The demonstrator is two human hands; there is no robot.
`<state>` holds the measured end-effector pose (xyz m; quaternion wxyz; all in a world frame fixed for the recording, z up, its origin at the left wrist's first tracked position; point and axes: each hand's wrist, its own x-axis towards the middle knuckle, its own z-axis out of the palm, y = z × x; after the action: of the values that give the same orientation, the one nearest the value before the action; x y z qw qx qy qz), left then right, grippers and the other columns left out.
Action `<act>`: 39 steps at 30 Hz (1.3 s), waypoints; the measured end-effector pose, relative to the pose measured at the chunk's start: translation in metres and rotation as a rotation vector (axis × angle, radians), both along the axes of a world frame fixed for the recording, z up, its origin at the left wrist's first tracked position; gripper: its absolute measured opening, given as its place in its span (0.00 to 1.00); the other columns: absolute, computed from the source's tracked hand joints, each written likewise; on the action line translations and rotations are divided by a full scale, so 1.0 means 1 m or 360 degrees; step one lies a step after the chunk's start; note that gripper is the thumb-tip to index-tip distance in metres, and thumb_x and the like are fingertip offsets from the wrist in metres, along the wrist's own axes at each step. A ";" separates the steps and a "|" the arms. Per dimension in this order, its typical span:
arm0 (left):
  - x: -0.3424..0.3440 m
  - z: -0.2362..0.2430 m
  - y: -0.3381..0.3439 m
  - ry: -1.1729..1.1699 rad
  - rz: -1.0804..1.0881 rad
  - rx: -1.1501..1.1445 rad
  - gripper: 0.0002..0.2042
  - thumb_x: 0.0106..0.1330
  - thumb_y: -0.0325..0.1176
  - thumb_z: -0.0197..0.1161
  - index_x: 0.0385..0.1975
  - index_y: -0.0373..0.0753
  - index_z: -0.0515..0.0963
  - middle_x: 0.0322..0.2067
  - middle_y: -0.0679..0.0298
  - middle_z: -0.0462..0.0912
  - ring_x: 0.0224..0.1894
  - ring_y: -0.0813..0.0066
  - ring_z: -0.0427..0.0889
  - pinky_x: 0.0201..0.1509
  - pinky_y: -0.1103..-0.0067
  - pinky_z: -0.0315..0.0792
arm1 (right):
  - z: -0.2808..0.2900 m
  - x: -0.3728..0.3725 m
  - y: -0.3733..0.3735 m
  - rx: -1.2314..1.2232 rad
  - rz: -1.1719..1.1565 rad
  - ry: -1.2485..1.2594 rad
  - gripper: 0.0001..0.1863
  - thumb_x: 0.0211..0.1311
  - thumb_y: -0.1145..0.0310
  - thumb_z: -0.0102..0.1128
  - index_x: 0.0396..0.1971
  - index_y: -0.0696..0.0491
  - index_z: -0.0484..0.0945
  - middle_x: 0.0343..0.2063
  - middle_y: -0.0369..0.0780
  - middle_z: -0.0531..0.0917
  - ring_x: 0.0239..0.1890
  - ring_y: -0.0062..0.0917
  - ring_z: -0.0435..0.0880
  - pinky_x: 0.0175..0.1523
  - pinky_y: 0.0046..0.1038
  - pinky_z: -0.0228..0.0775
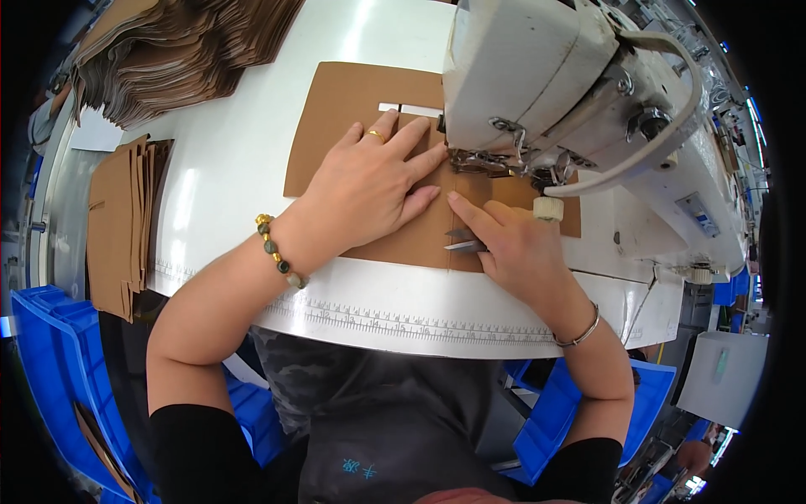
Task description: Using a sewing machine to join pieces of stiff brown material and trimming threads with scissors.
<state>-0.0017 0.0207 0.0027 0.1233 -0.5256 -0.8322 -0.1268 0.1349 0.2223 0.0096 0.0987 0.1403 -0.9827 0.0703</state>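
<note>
While a brown bundle (122, 223) overhangs the left edge of the white table (222, 160), the left hand (367, 186) lies flat, unclenched, fingers spread, on a brown panel (336, 109) at centre; next, metal snips (464, 247), gripped in the right hand (522, 249), index fingertip on the panel; far right, one pale sewing machine (525, 71).

Two hands (369, 181) (520, 248), one sewing machine (537, 67)
Mid-frame were one ring (375, 135), two bracelets (270, 247) (579, 340) and one pair of snips (467, 246); two stacks of brown pieces (189, 55) (119, 223) stood at upper and middle left.
</note>
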 end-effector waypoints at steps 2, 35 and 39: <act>-0.001 -0.002 0.001 0.0022 -0.0004 0.0027 0.22 0.72 0.48 0.57 0.59 0.43 0.79 0.59 0.59 0.74 0.64 0.52 0.73 0.62 0.60 0.71 | 0.002 0.000 0.000 -0.0012 0.0003 -0.0026 0.35 0.48 0.74 0.67 0.63 0.44 0.78 0.28 0.37 0.79 0.28 0.33 0.82 0.32 0.36 0.75; -0.011 -0.008 0.005 0.0058 0.0053 -0.0049 0.22 0.75 0.52 0.52 0.59 0.46 0.79 0.62 0.58 0.74 0.70 0.52 0.69 0.68 0.62 0.70 | -0.009 -0.006 0.006 0.0121 -0.0011 0.0101 0.30 0.53 0.65 0.68 0.60 0.41 0.80 0.29 0.29 0.78 0.24 0.25 0.81 0.26 0.33 0.71; -0.011 -0.007 0.004 0.0073 0.0068 -0.0036 0.22 0.76 0.52 0.51 0.59 0.46 0.79 0.62 0.59 0.74 0.70 0.51 0.69 0.67 0.62 0.70 | -0.010 -0.006 0.008 0.0134 -0.0013 0.0097 0.30 0.53 0.65 0.68 0.61 0.41 0.80 0.30 0.29 0.78 0.25 0.25 0.81 0.27 0.33 0.72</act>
<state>-0.0124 0.0245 -0.0044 0.1391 -0.5118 -0.8416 -0.1025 0.1288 0.2299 -0.0006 0.1230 0.1424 -0.9818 0.0242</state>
